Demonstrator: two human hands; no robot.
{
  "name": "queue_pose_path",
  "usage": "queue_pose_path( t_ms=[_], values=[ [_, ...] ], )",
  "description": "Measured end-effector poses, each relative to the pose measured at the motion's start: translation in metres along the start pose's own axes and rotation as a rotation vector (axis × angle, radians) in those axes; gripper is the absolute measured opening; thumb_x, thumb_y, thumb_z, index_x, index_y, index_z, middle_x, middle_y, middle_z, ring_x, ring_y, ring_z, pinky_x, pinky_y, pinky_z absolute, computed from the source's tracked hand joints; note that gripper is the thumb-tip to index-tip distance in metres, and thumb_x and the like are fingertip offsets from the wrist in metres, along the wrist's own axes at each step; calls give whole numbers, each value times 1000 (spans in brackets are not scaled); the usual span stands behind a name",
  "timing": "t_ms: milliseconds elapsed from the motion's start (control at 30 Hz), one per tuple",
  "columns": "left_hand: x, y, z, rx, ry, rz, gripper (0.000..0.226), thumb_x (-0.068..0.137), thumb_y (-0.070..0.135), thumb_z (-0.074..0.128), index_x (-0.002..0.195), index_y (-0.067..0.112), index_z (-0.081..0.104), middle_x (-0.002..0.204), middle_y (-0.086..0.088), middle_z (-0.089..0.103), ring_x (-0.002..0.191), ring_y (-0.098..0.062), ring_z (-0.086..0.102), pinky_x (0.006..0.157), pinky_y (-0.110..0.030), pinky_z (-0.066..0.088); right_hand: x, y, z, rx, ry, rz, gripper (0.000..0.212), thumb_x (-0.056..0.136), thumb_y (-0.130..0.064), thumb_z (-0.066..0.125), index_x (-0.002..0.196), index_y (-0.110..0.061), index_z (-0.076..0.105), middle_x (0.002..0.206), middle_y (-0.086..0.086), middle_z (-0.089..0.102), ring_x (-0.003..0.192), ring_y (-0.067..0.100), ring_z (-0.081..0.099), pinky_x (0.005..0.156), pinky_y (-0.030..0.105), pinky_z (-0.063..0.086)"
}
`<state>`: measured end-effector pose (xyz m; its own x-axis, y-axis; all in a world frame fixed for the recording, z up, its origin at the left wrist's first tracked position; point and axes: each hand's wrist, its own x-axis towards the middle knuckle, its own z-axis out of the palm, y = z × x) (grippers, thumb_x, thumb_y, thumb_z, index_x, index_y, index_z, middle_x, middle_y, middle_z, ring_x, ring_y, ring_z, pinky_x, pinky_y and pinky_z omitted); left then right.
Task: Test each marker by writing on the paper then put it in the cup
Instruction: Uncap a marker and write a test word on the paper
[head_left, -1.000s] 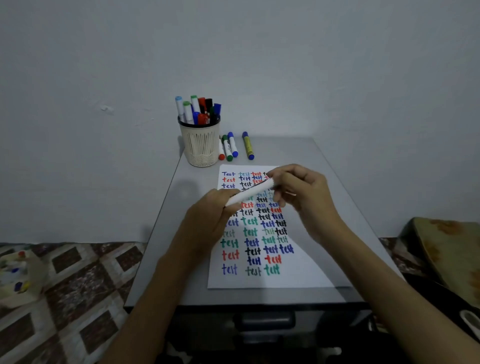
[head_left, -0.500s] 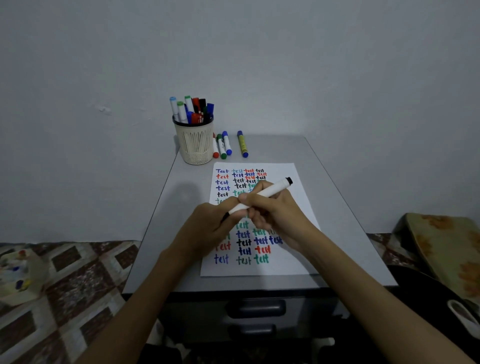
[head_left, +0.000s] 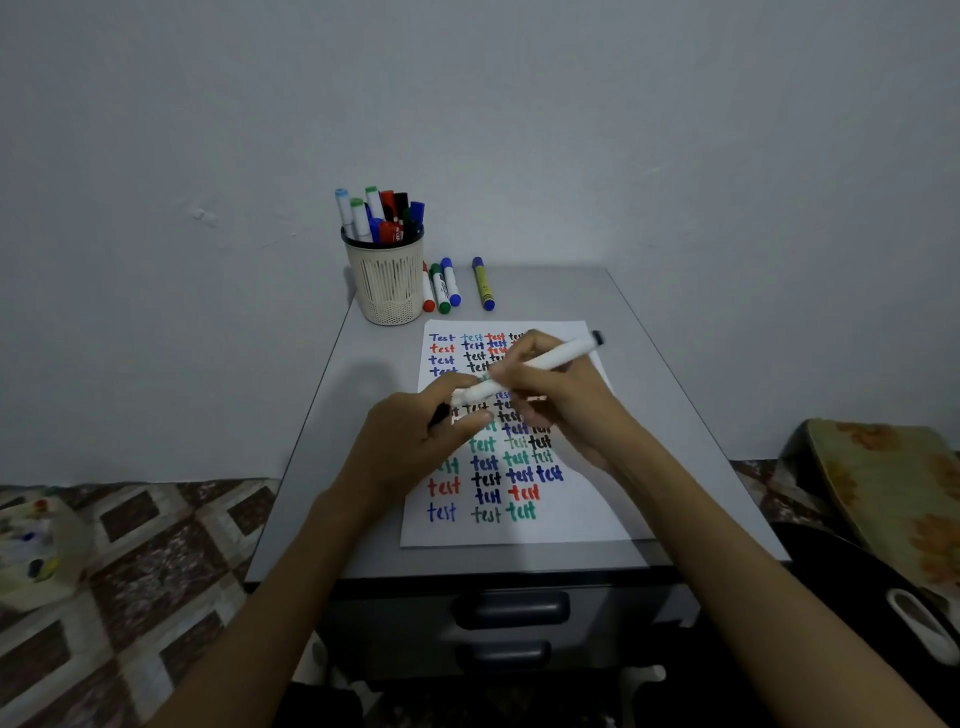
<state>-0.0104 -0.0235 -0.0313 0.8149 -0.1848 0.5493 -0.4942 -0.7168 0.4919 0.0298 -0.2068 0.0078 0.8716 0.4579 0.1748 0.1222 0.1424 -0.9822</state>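
A white sheet of paper (head_left: 571, 519) covered with coloured "test" words lies on the grey cabinet top (head_left: 322, 441). My right hand (head_left: 561, 400) grips a white marker (head_left: 550, 358) with a black end, slanted over the paper. My left hand (head_left: 415, 441) pinches the marker's lower end, where a black cap (head_left: 440, 414) shows between the fingers. Whether the cap is on or off the marker I cannot tell. A cream mesh cup (head_left: 387, 283) at the back holds several markers. Three markers (head_left: 440, 291) lie right of the cup, and a yellow-green marker (head_left: 483, 283) lies apart.
The cabinet stands against a plain wall, with drawer handles (head_left: 511, 608) below its front edge. Patterned floor tiles (head_left: 130, 571) lie to the left, and a bag with small objects (head_left: 36, 551) sits at far left. A floral cushion (head_left: 893, 493) is at the right.
The marker swung so its black end points up right, held in a writing grip. Both hands lowered toward the middle of the paper, and my left hand closed on the marker's lower end.
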Motion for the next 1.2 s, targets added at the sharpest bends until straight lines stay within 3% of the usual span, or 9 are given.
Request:
queue_pose_path(
  t_ms=[67, 133, 267, 333, 467, 767, 900, 1067, 1200],
  values=[
    [0, -1, 0, 119, 40, -26, 31, 87, 43, 42, 113, 31, 53, 57, 5, 53, 50, -10, 55, 46, -21, 46, -6, 0, -11, 120, 152, -23, 15, 89, 0, 57, 76, -6, 52, 71, 20, 54, 48, 19, 48, 39, 23, 37],
    [1, -1, 1, 185, 61, -32, 32, 86, 30, 39, 114, 29, 54, 62, 10, 52, 52, -9, 54, 47, -19, 44, -18, 0, -21, 255, 255, -12, 13, 92, 1, 52, 80, -5, 53, 77, 19, 60, 58, 22, 61, 45, 24, 49],
    [6, -10, 9, 94, -33, -30, 40, 80, 11, 35, 115, 12, 55, 85, 5, 49, 76, -9, 48, 63, -19, 38, -44, 10, -23, 321, 183, 46, 4, 88, 2, 58, 91, 0, 61, 102, 23, 68, 88, 30, 68, 60, 31, 60],
    [7, -14, 12, 89, -46, -16, 43, 77, 7, 35, 115, 7, 55, 90, 3, 49, 82, -9, 46, 69, -13, 35, -54, 14, -19, 266, 141, 56, 9, 81, 7, 65, 81, 0, 61, 94, 26, 67, 78, 31, 66, 53, 30, 57],
    [6, -16, 11, 84, -29, -32, 46, 73, 6, 39, 116, 7, 56, 96, 1, 54, 86, -9, 47, 74, -14, 36, -61, 18, -12, 126, 227, 72, 33, 77, 12, 69, 62, -5, 45, 51, 12, 51, 36, 17, 45, 36, 19, 36],
    [6, -16, 11, 71, -34, -93, 39, 71, 10, 43, 105, 9, 62, 95, -6, 60, 82, -12, 52, 72, -19, 39, -64, 19, -6, -92, 362, 18, 27, 73, 22, 53, 65, -2, 43, 55, 8, 36, 38, 7, 38, 39, 17, 34],
    [6, -17, 11, 87, -49, -101, 39, 71, 10, 43, 105, 9, 63, 94, -6, 60, 80, -11, 51, 70, -9, 35, -61, 24, -8, -149, 321, 33, 33, 71, 18, 59, 61, -6, 39, 59, 14, 41, 45, 15, 39, 42, 20, 34],
    [6, -17, 10, 89, -47, -106, 39, 70, 10, 44, 104, 8, 64, 95, -8, 61, 82, -13, 52, 72, -18, 38, -60, 27, -6, -211, 288, 35, 27, 61, 0, 64, 57, -12, 40, 62, 18, 46, 60, 27, 44, 51, 26, 40],
    [7, -18, 10, 82, -53, -120, 39, 71, 12, 43, 104, 7, 64, 98, -9, 61, 85, -13, 53, 75, -22, 40, -60, 28, -6, -232, 291, -12, 35, 71, 10, 61, 58, -13, 38, 69, 29, 47, 79, 52, 54, 62, 49, 55]
  ],
)
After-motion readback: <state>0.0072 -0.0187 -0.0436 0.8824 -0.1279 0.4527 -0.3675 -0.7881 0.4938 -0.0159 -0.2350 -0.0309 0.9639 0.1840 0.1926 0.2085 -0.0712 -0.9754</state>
